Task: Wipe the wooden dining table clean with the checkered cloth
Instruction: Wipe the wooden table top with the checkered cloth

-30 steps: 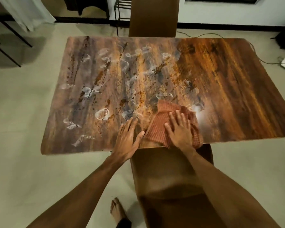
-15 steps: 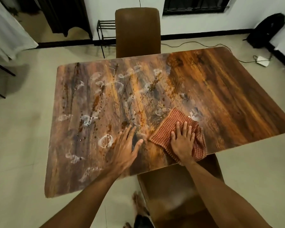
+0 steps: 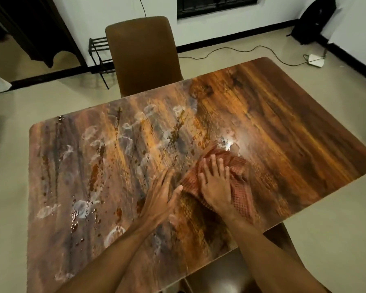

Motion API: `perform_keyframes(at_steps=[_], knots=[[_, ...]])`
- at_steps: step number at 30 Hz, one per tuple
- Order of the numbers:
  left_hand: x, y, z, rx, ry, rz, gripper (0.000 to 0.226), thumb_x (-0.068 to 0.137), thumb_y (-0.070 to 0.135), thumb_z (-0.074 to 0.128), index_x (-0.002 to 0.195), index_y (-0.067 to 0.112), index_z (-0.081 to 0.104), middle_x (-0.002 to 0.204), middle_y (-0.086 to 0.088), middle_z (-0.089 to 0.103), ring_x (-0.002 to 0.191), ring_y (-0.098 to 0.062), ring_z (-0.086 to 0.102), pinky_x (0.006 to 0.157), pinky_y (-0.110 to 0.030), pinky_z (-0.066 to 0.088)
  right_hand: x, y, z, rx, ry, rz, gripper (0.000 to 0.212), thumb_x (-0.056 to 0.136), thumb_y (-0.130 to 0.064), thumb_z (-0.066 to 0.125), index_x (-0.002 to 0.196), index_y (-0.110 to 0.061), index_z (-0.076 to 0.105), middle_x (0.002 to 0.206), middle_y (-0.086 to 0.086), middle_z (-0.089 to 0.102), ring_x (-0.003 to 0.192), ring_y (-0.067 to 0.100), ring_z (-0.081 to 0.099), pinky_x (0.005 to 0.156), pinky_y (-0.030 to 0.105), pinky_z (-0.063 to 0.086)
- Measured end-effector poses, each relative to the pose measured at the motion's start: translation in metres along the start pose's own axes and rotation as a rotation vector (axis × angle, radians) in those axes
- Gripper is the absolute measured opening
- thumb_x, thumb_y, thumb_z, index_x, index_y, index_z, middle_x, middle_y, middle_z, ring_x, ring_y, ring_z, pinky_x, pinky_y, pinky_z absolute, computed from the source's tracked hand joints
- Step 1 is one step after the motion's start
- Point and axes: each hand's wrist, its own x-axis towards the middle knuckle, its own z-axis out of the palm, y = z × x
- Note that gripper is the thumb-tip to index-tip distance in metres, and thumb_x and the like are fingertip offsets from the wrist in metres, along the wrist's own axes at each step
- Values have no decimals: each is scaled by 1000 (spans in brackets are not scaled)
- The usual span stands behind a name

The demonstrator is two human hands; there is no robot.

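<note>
The wooden dining table (image 3: 294, 134) fills the view. Its left half carries white smears and brown spots; its right half looks cleaner and shiny. A red checkered cloth (image 3: 240, 187) lies bunched near the table's middle. My right hand (image 3: 216, 187) presses flat on the cloth with fingers spread. To the left of the cloth, my left hand (image 3: 160, 198) rests flat on the bare wood, palm down, holding nothing. A bright wet glint sits just beyond the cloth.
A brown chair (image 3: 144, 53) stands at the far side of the table, and another chair (image 3: 237, 275) is tucked under the near edge. A black rack (image 3: 99, 53) stands by the wall. A cable and white adapter (image 3: 315, 60) lie on the floor at the right.
Both hands and the cloth have moved farther onto the table, away from the near edge. The cloth is more bunched under my right hand. My head has moved forward over the table.
</note>
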Motion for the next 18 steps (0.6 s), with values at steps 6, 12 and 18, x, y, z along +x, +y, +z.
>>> perform_keyframes(at_steps=[6,12,18], knots=[[53,-15,-13,-1,-27,-11,79,93,78,19,159,35,15,169,8,8,156,-16,1,126,-43,7,48,21,-11,18,-1,9,64,108,-61,17,166,-35,3,174,-3,-12,161,21,-12,131,45,-5],[103,-33,-28,3,-1,35,74,97,69,25,160,32,15,169,8,8,153,-6,0,124,-32,2,74,-24,0,-24,27,-4,60,110,-51,11,166,-33,1,174,0,-12,161,27,-12,130,48,-6],[165,-57,-52,-29,18,74,68,102,59,34,160,28,16,169,8,6,153,-5,0,118,-22,-8,135,-10,-15,11,68,223,61,110,-53,18,166,-33,4,174,-1,-11,161,25,-9,131,47,-4]])
